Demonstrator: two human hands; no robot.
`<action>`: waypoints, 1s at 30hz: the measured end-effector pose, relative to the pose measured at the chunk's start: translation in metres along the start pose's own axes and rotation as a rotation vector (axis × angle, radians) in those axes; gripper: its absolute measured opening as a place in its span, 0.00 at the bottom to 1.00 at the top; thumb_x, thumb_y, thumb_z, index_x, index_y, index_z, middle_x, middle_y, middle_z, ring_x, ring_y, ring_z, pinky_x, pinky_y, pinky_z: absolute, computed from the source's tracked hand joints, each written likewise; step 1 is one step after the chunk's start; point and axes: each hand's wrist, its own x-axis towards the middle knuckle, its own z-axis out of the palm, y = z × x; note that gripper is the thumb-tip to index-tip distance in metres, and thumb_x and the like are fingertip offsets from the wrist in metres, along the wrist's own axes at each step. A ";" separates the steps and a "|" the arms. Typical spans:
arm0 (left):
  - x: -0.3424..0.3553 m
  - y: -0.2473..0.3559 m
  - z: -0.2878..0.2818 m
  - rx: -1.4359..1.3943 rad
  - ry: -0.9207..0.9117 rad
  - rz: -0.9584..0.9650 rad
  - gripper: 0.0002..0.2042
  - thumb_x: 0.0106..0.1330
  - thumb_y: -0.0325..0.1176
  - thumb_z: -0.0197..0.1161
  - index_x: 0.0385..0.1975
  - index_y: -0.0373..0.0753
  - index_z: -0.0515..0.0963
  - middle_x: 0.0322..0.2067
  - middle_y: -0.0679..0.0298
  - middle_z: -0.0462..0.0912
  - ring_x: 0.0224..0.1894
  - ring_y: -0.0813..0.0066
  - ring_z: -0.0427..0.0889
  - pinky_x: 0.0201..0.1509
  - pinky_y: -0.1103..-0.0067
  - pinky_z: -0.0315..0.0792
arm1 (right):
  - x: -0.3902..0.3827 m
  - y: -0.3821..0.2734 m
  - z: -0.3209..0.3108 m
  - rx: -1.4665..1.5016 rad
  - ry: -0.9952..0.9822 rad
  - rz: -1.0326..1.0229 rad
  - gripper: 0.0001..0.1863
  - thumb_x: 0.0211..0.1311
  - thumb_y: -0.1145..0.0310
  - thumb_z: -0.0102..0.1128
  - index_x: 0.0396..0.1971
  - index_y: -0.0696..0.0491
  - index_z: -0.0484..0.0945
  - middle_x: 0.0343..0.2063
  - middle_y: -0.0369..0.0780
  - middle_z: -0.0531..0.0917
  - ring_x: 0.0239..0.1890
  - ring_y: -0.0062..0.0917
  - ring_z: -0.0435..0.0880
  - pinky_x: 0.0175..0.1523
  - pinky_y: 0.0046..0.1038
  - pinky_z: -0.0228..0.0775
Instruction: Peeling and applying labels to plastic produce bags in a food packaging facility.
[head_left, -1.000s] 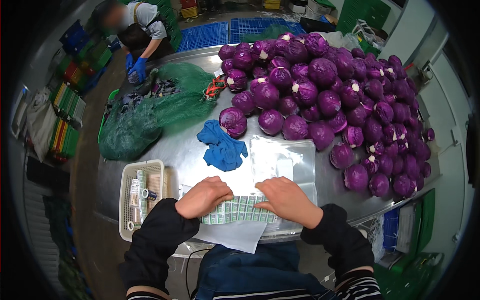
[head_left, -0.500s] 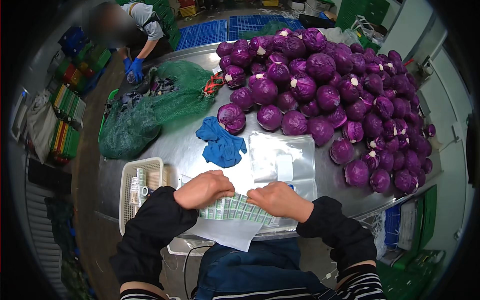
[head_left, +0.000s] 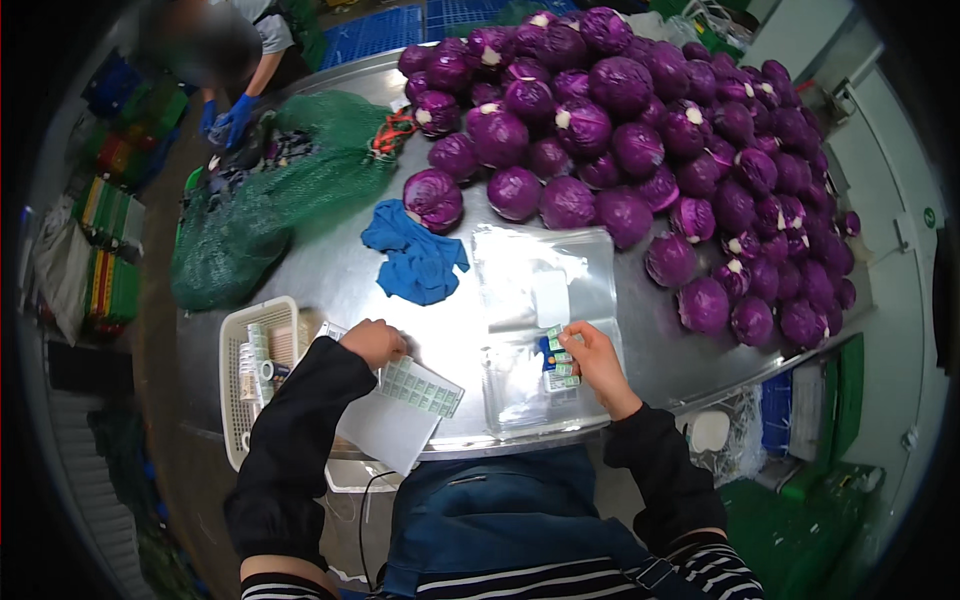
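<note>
Head view: the person stands at a steel bench heaped at its far side with red cabbages. The left hand rests on a sheet of small green labels lying near the bench's front edge; its fingers are curled down onto the sheet's upper corner, pressing it flat rather than pinching anything. The right hand is over a stack of clear plastic bags lying flat in front of the person, and its fingers pinch a short strip of green labels against the top bag. By the look of it, the step in hand is sticking labels onto the bags, with the strip just being set down. The next move would call for pressing the label smooth on the slippery film while the sheet stays pinned. A blue cloth lies beyond the bags, a white basket sits beside the left forearm, and a green net sack sprawls further left.
</note>
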 end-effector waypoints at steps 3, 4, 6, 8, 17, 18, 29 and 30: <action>0.018 0.020 0.028 0.218 0.485 0.081 0.13 0.58 0.27 0.58 0.42 0.41 0.83 0.43 0.59 0.84 0.47 0.57 0.79 0.53 0.67 0.72 | 0.010 0.042 -0.020 -0.006 0.112 0.175 0.10 0.67 0.64 0.62 0.36 0.57 0.79 0.20 0.33 0.79 0.22 0.14 0.76 0.27 0.22 0.66; 0.027 0.034 0.029 0.087 0.522 0.178 0.16 0.56 0.25 0.57 0.45 0.40 0.81 0.45 0.59 0.82 0.48 0.58 0.78 0.54 0.67 0.70 | 0.014 0.050 -0.018 -0.034 0.119 0.115 0.10 0.66 0.65 0.62 0.34 0.58 0.80 0.20 0.33 0.79 0.22 0.15 0.77 0.28 0.23 0.67; 0.048 0.071 0.040 -0.160 0.664 0.357 0.12 0.56 0.25 0.59 0.41 0.38 0.80 0.39 0.58 0.80 0.45 0.56 0.78 0.50 0.66 0.73 | 0.028 0.068 -0.012 -0.123 0.167 0.009 0.11 0.62 0.65 0.65 0.30 0.59 0.82 0.21 0.38 0.83 0.23 0.23 0.81 0.30 0.29 0.71; 0.066 0.115 0.048 -0.307 0.678 0.454 0.07 0.59 0.29 0.66 0.35 0.38 0.79 0.36 0.58 0.78 0.43 0.56 0.78 0.48 0.66 0.73 | 0.045 0.087 -0.008 -0.294 0.178 -0.036 0.12 0.61 0.63 0.66 0.30 0.58 0.82 0.22 0.41 0.84 0.25 0.28 0.82 0.32 0.32 0.72; 0.110 0.132 0.087 -0.555 0.570 0.541 0.10 0.58 0.40 0.71 0.34 0.44 0.81 0.28 0.62 0.79 0.35 0.56 0.79 0.41 0.67 0.72 | 0.017 0.028 -0.020 -0.757 0.244 -0.039 0.15 0.59 0.55 0.68 0.32 0.53 0.84 0.21 0.41 0.84 0.25 0.32 0.83 0.32 0.34 0.71; 0.110 0.135 0.087 -0.695 0.581 0.482 0.12 0.63 0.40 0.67 0.30 0.37 0.80 0.25 0.64 0.80 0.29 0.62 0.78 0.36 0.68 0.71 | 0.008 0.020 -0.028 -0.393 0.146 -0.015 0.14 0.60 0.57 0.67 0.33 0.53 0.84 0.21 0.37 0.83 0.24 0.23 0.80 0.30 0.28 0.68; 0.099 0.139 0.062 -0.924 0.474 0.246 0.07 0.63 0.33 0.67 0.34 0.40 0.77 0.29 0.64 0.79 0.31 0.72 0.76 0.37 0.76 0.71 | 0.051 0.066 -0.002 -0.699 0.162 -0.214 0.13 0.57 0.61 0.67 0.31 0.57 0.83 0.25 0.46 0.85 0.29 0.39 0.86 0.35 0.36 0.74; 0.098 0.145 0.063 -0.581 0.586 0.416 0.09 0.60 0.34 0.69 0.35 0.40 0.78 0.30 0.62 0.79 0.32 0.68 0.78 0.39 0.72 0.71 | 0.051 0.068 -0.002 -0.889 0.172 -0.214 0.14 0.57 0.59 0.67 0.32 0.55 0.80 0.25 0.48 0.84 0.31 0.45 0.84 0.37 0.43 0.74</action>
